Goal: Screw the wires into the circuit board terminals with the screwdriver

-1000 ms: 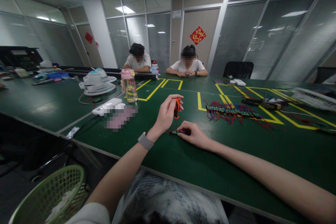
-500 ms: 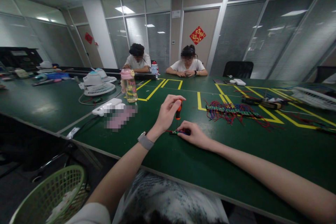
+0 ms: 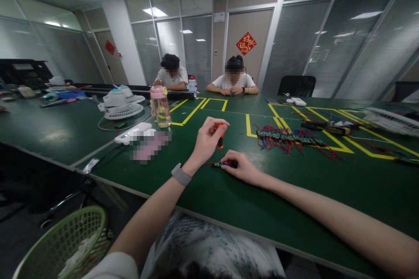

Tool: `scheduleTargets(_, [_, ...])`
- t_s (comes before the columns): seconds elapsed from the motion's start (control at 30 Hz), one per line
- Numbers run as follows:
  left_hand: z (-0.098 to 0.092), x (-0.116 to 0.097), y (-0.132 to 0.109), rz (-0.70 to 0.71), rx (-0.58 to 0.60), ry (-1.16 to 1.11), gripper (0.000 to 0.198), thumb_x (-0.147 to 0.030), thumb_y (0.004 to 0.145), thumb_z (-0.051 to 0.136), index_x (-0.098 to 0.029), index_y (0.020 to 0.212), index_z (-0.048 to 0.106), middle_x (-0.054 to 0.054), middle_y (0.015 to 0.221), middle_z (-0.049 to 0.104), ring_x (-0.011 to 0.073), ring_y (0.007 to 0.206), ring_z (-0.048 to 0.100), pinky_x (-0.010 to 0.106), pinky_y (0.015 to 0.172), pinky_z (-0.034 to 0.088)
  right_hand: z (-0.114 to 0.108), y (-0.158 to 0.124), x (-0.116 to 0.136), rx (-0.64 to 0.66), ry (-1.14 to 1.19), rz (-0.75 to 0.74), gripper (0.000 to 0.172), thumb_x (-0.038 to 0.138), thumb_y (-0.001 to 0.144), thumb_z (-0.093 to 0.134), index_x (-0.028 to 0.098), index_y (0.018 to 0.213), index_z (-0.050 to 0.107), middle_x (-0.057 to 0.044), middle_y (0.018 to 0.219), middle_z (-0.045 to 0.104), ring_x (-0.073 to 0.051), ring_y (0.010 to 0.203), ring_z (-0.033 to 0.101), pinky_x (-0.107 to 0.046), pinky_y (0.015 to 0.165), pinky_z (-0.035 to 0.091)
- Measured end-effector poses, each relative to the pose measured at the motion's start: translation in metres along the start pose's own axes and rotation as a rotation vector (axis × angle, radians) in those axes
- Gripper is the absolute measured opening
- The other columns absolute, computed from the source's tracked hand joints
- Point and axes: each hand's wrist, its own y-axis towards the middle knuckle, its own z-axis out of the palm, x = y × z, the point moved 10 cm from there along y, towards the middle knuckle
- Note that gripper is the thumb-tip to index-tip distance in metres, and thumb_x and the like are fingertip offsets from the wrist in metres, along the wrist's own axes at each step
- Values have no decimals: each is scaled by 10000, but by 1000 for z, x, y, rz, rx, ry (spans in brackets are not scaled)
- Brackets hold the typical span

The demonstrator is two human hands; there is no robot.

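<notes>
My left hand (image 3: pixel 208 137) is closed round the top of an orange and black screwdriver (image 3: pixel 221 139), which stands nearly upright with its shaft pointing down. The tip meets a small green circuit board (image 3: pixel 216 164) lying on the table; the exact contact point is too small to make out. A red wire leaves the board's left end. My right hand (image 3: pixel 242 166) rests on the table and pinches the board's right end, where blue and dark wires show beneath the fingers.
A row of wired boards (image 3: pixel 291 138) lies on the right on the green table (image 3: pixel 196 187). To the left stand a pink-lidded bottle (image 3: pixel 161 109), a white power strip (image 3: pixel 134 134) and fan parts (image 3: pixel 121 107). Two people sit opposite. A green basket (image 3: pixel 94 222) is below the edge.
My left hand and the screwdriver have shifted very slightly to the left, and the fingers have turned a little round the handle. My right hand keeps its hold on the board.
</notes>
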Motion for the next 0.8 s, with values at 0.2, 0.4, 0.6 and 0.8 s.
scheduleTargets(0.2, [7, 5, 0, -40, 86, -118, 258, -319, 938, 415, -177, 1005, 619, 39, 884, 602, 126, 798, 581, 248, 739, 463, -1, -1, 0, -4, 2, -6, 97, 153, 782, 624, 141, 850, 692, -44, 796, 594, -148, 712, 557, -270, 656, 442])
scheduleTargets(0.4, [-1, -2, 1, 13, 10, 30, 186, -310, 873, 551, -189, 950, 670, 25, 873, 546, 103, 742, 538, 218, 667, 440, -1, -1, 2, -3, -2, -10, 95, 147, 779, 624, 144, 849, 688, -46, 801, 600, -151, 714, 561, -274, 656, 444])
scheduleTargets(0.6, [6, 5, 1, -42, 87, -83, 266, -313, 931, 436, -189, 1052, 638, 42, 911, 599, 117, 795, 580, 233, 706, 461, -1, 0, 1, -5, -10, -7, 95, 142, 778, 628, 142, 848, 692, -47, 798, 602, -151, 716, 563, -274, 663, 444])
scheduleTargets(0.8, [1, -2, 1, 13, 30, 28, 187, -324, 852, 583, -201, 953, 682, 20, 862, 533, 96, 718, 528, 209, 631, 438, -1, 0, 1, 2, -16, -2, 89, 143, 776, 633, 151, 841, 693, -40, 798, 603, -146, 722, 564, -267, 662, 444])
